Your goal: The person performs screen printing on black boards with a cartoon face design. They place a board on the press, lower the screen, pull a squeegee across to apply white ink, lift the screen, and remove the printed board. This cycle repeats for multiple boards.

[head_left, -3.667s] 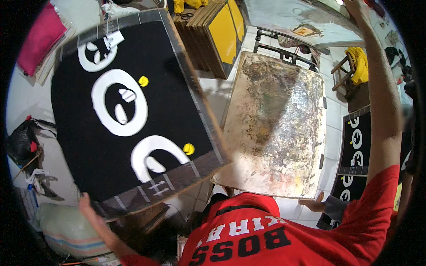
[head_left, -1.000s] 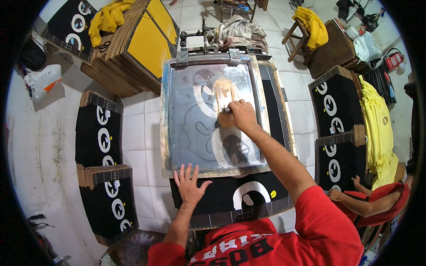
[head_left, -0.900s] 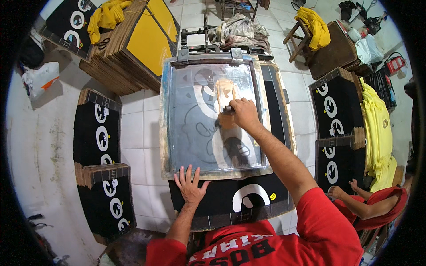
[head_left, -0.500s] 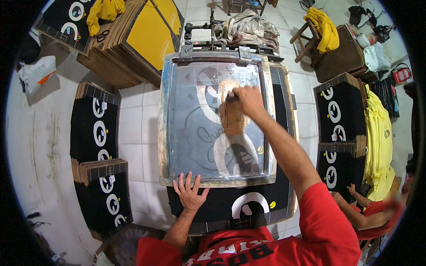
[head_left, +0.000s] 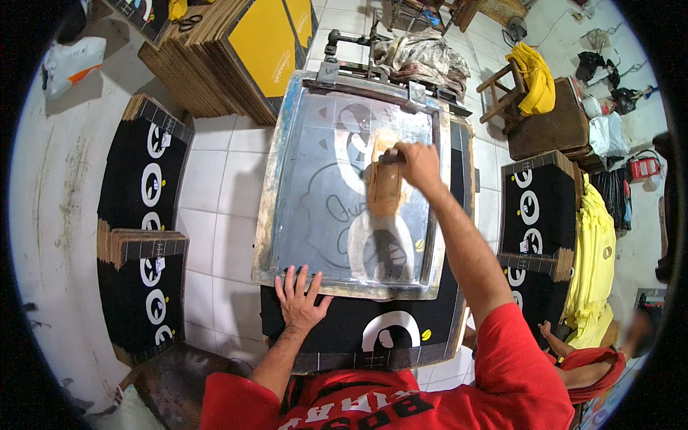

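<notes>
A screen printing frame [head_left: 261, 247] lies over black printed fabric [head_left: 322, 337] on a board. Its mesh carries faint drawn shapes and large pale ring prints. Orange-brown ink [head_left: 385, 193] covers an upright patch right of the mesh's middle. My right hand [head_left: 419, 168] is closed around a small dark squeegee [head_left: 390, 156] within that patch; most of the squeegee is hidden by my fingers. My left hand [head_left: 301, 304] rests with fingers spread on the frame's near left edge and holds nothing. Metal hinge clamps [head_left: 327, 74] grip the frame's far edge.
Stacks of black printed panels stand at left [head_left: 147, 179] and right [head_left: 534, 208]. Yellow cloth [head_left: 593, 244] hangs beside the right stack, near another person in a red shirt [head_left: 591, 373]. A tall cardboard stack [head_left: 208, 72] and a stained rag [head_left: 423, 57] are farther back.
The head view has shifted and tilted slightly. My right hand stays on the squeegee over the ink patch, and my left hand keeps its place on the frame edge. The other person's hands have moved.
</notes>
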### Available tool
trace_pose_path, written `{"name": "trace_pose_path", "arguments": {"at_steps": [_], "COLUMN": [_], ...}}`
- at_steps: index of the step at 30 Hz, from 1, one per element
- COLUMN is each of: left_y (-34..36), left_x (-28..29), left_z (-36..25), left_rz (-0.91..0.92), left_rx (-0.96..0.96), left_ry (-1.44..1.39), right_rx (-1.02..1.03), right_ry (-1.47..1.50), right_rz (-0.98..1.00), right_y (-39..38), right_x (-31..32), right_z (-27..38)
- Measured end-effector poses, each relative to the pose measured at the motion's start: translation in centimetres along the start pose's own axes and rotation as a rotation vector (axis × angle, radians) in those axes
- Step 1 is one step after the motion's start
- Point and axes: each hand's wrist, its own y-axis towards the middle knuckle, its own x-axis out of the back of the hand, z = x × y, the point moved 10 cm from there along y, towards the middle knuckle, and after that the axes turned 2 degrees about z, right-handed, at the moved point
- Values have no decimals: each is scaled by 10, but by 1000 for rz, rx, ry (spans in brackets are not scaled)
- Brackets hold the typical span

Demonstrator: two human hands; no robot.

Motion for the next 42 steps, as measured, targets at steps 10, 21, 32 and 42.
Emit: {"name": "trace_pose_path", "arguments": {"at_steps": [10,21,32,42], "left_y": [-1,-2,1,1], "left_x": [-1,-2,6,10], "left_z": [0,2,-3,-6], "left_rz": [-6,-2,-29,-75], "left_rx": [-9,5,-10,-12], "left_ry": [-44,-50,-17,-18], "right_rx": [-96,-110,-93,-95], "right_ry": [1,42,76,41], "right_rz": [15,-53,79,-66], "right_y": [2,43,-46,-85], "right_x": [-14,-1,-19,9], "right_z": [-5,-25,15,44]}}
